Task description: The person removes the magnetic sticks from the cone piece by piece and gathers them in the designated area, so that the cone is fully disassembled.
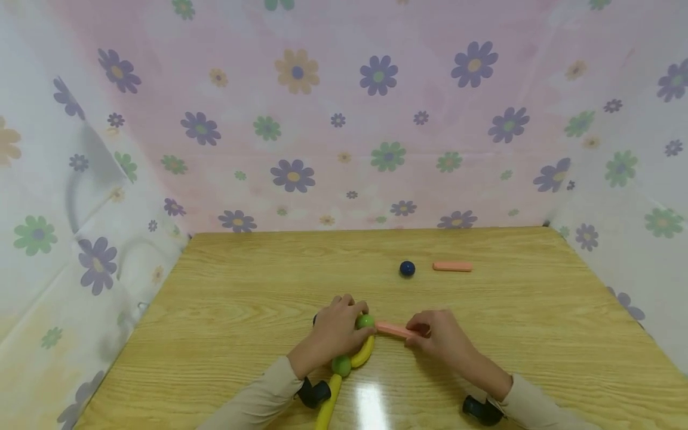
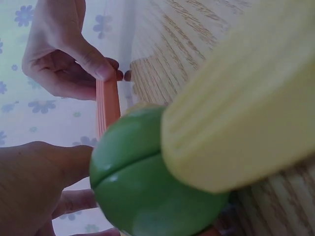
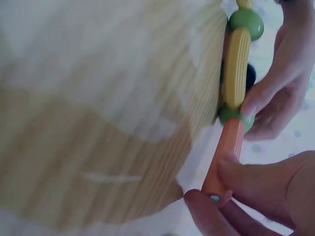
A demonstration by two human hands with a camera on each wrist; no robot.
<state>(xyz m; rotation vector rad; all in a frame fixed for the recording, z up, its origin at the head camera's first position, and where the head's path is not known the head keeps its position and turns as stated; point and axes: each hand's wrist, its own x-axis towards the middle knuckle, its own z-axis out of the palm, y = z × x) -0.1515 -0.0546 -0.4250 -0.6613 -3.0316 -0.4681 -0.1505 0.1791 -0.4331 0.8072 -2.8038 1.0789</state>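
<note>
My left hand [image 1: 334,327] grips a green ball [image 1: 365,321] between thumb and fingers. My right hand [image 1: 445,339] pinches a ridged orange rod [image 1: 393,329] near its right end. The rod's other end meets that green ball. In the right wrist view, a small silvery spot shows on the rod's near end. From the gripped ball a curved yellow rod [image 1: 364,353] runs to a second green ball [image 1: 341,365], and a longer yellow rod [image 1: 329,401] continues toward the front edge. A dark ball [image 3: 251,74] is partly hidden beside my left hand.
Farther back on the wooden table [image 1: 242,280] lie a dark blue ball [image 1: 407,269] and, to its right, another orange rod [image 1: 452,266]. Flower-printed cloth [image 1: 344,137] encloses the table at the back and both sides. Black devices sit below both wrists.
</note>
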